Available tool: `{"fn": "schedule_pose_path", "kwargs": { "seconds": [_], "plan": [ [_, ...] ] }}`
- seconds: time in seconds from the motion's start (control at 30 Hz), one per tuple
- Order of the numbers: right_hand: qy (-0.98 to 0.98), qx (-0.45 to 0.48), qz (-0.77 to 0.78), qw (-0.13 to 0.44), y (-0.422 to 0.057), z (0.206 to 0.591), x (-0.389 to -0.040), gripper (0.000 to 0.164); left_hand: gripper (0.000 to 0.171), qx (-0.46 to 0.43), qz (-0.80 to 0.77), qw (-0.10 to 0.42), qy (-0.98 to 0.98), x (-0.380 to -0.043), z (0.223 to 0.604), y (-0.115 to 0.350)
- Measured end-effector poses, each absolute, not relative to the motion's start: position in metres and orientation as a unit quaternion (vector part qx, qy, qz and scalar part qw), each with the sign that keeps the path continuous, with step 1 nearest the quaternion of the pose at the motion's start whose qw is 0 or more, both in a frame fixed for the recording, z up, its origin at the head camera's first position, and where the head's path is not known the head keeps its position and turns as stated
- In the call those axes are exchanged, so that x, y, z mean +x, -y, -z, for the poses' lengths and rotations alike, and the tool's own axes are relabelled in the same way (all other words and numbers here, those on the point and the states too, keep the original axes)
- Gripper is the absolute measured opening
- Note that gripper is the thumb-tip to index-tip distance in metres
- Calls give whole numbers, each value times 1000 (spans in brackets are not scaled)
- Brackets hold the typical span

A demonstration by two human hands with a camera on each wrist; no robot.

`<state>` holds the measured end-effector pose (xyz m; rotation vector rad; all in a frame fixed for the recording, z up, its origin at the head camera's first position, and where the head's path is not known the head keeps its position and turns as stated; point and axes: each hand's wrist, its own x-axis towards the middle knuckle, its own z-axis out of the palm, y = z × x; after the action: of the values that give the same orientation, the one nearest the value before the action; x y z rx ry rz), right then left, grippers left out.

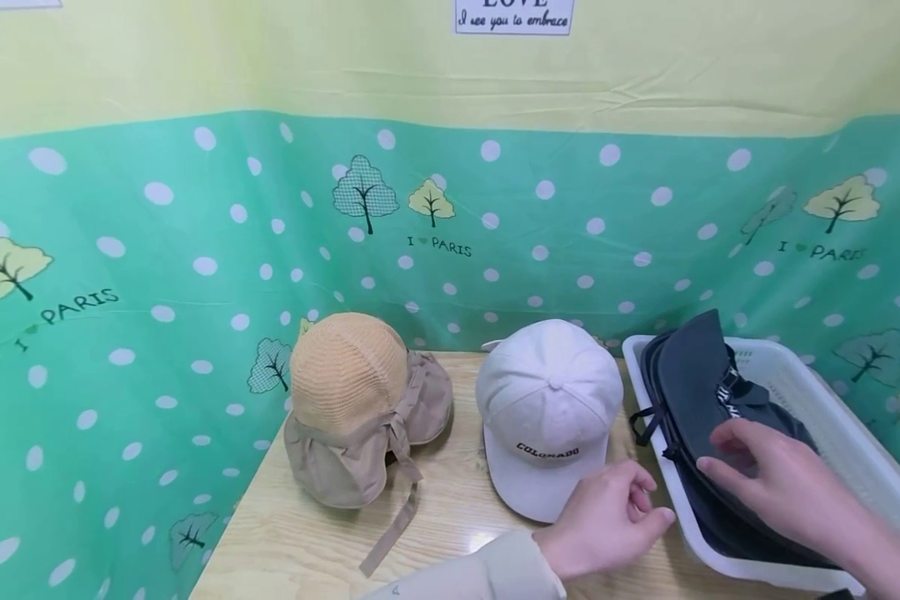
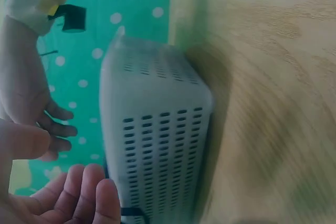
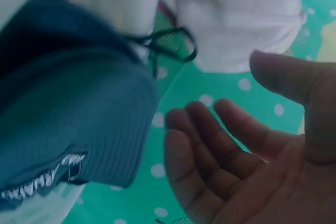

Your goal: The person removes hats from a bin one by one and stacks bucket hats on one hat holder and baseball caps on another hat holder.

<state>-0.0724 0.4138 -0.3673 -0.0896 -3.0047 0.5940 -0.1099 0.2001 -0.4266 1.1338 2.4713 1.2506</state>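
Note:
My right hand (image 1: 795, 483) hovers over a dark cap (image 1: 690, 383) with white lettering on it, which leans in a white basket (image 1: 783, 575). Its thumb and fingers stand apart with nothing between them; in the right wrist view a gap separates the hand (image 3: 236, 177) from the cap (image 3: 100, 98). Beside the basket's left rim is my left hand (image 1: 603, 521), fingers loosely bent and holding nothing. Just behind it a white cap (image 1: 551, 392) marked COLORADO sits on the table, brim toward me. More dark headwear (image 1: 750, 533) lies under the leaning cap, largely hidden.
A straw-coloured hat (image 1: 348, 375) with a brown brim and trailing ties stands at the left of the wooden table (image 1: 270, 533). Behind everything hangs a green dotted cloth (image 1: 487, 275). A dark cord loop (image 1: 647, 425) hangs over the basket's left rim.

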Motion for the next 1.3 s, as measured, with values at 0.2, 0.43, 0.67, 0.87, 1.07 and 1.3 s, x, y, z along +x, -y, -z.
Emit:
{"fn": "schedule_pose_path", "kwargs": {
  "seconds": [0.2, 0.43, 0.67, 0.87, 1.07, 1.3],
  "plan": [
    [988, -42, -146, -13, -434, 370, -87, 62, 25, 333, -437, 152, -822, -114, 434, -216],
    [990, -37, -120, -60, -448, 380, -95, 91, 22, 299, -459, 177, -818, -113, 443, -229],
    [992, -37, -72, -93, -449, 395, -99, 109, 21, 263, -467, 174, -826, -114, 451, -237],
    [996, -24, -16, -79, -440, 403, -101, 98, 21, 227, -497, 181, -818, -115, 452, -243],
    [998, -8, 30, -62, -431, 405, -100, 86, 20, 199, -515, 193, -811, -113, 453, -247],
    [998, -1, 34, -54, -430, 398, -100, 66, 19, 191, -521, 210, -805, -113, 453, -247]
  ]
}}
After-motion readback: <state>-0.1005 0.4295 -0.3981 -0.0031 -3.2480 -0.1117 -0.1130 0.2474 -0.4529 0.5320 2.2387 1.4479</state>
